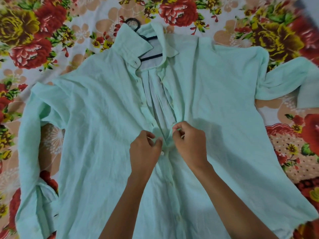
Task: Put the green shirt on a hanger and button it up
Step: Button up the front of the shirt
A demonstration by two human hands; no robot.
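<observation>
The pale green shirt [215,104] lies front-up and spread across the bed, collar at the top. A black hanger [149,49] sits inside it; its hook [132,23] pokes out above the collar. The lower front is closed with white buttons [162,153]; from mid-chest up to the collar the placket gapes open. My left hand [145,152] pinches the left placket edge at mid-chest. My right hand [189,144] pinches the right placket edge beside it, fingers closed on the cloth. Both forearms come in from the bottom.
A floral bedsheet [43,40] with red and yellow flowers lies under everything. The shirt's left sleeve [29,161] runs down the left side, cuff near the bottom. The right sleeve [290,78] folds out toward the right edge.
</observation>
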